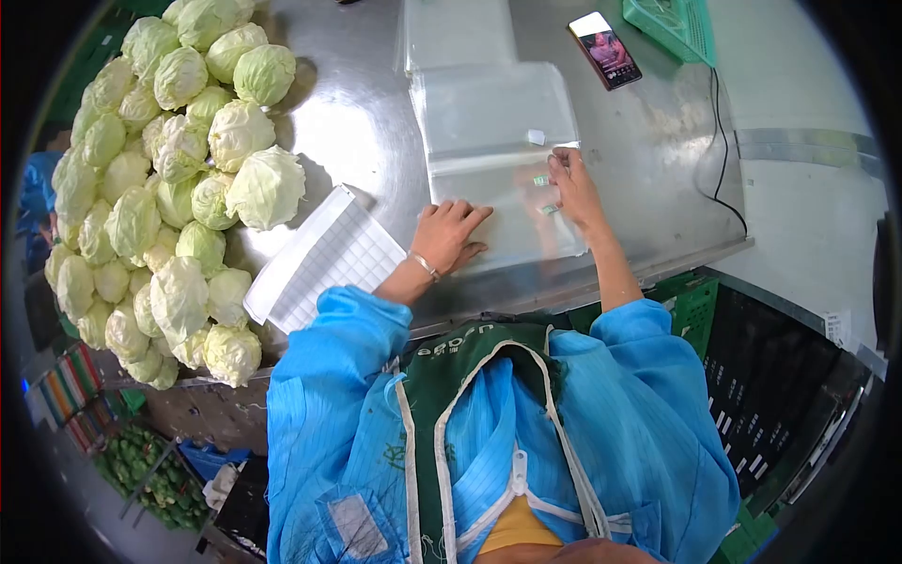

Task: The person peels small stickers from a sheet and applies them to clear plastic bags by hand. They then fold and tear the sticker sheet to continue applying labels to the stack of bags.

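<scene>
A stack of clear plastic bags (498,103) lies flat on the metal table. My left hand (449,237) rests on the near part of the stack, palm down with its fingers spread. At the right edge of the bags, my right hand (573,183) has thumb and fingertips pinched together; what is between them is too small to make out. Close to those fingertips are a small white label (536,137) and a small green-and-white label (541,180). Beside my left wrist lies a white sheet with a printed grid (329,258), partly curled.
A large heap of cabbages (178,179) covers the left side of the table (658,160). A phone (606,52) with a lit screen and a green plastic basket (669,26) are at the far right. A black cable (722,141) hangs over the right edge.
</scene>
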